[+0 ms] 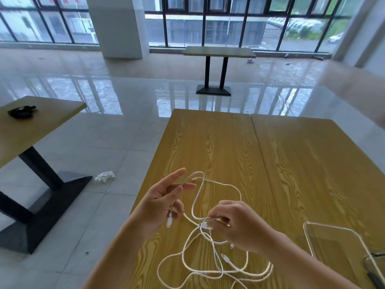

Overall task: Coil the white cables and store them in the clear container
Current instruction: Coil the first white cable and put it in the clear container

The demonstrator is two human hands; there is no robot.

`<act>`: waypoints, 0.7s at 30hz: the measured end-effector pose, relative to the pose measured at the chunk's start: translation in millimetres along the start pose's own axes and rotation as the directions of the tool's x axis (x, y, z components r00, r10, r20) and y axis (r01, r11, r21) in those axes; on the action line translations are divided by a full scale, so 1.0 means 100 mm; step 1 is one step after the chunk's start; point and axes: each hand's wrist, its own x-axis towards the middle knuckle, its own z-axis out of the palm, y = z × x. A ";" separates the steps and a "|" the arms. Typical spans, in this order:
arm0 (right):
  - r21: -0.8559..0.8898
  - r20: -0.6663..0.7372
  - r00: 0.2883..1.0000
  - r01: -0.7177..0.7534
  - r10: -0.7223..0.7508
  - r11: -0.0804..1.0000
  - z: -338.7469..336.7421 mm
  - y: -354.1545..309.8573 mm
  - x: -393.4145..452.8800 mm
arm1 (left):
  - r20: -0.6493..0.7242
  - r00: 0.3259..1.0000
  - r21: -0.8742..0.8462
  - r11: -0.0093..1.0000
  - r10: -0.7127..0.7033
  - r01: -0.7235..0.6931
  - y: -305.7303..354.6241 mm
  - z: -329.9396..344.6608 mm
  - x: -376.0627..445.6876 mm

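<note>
White cables [208, 265] lie tangled in loose loops on the wooden table [229, 142], near its front edge. My left hand [160, 203] is raised above the table's left side and pinches a strand near its fingertips, with a white plug hanging below the palm. My right hand [235, 224] pinches another strand to the right, knuckles up. A loop of cable arches between the two hands. The clear container [310, 232] stands on the table at the lower right, partly cut off by the frame.
A second table top adjoins on the right [312, 155]. Another table [31, 126] with a black object [21, 111] stands at the left, and a third [218, 52] stands by the windows. A white bundle [105, 176] lies on the tiled floor.
</note>
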 end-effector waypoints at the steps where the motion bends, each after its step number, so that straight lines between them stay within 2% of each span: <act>1: 0.016 -0.026 1.000 0.011 -0.011 1.000 -0.06 -0.02 0.01 | -0.013 1.000 0.073 0.997 0.011 -0.010 0.00 0.04 0.01; 5: 0.056 -0.171 0.984 0.055 -0.045 0.997 -0.26 -0.07 0.09 | -0.065 0.997 0.195 0.981 0.032 -0.018 0.05 0.14 0.05; 8: 0.036 -0.212 0.975 0.068 -0.059 0.997 -0.37 -0.10 0.14 | -0.068 0.997 0.184 0.983 0.029 -0.017 0.07 0.17 0.05; 14: 0.004 -0.197 0.978 0.066 -0.064 0.998 -0.47 -0.13 0.20 | 0.105 0.994 0.109 0.994 0.018 -0.030 0.15 0.10 0.00; 17: -0.003 -0.174 0.982 0.067 -0.066 0.998 -0.47 -0.13 0.21 | 0.121 0.990 0.072 0.995 0.066 -0.075 0.18 0.07 -0.01; 21: 0.117 -0.140 0.990 -0.001 0.018 0.993 -0.48 -0.17 0.20 | 0.117 0.988 0.011 0.994 0.104 -0.106 0.19 0.07 -0.01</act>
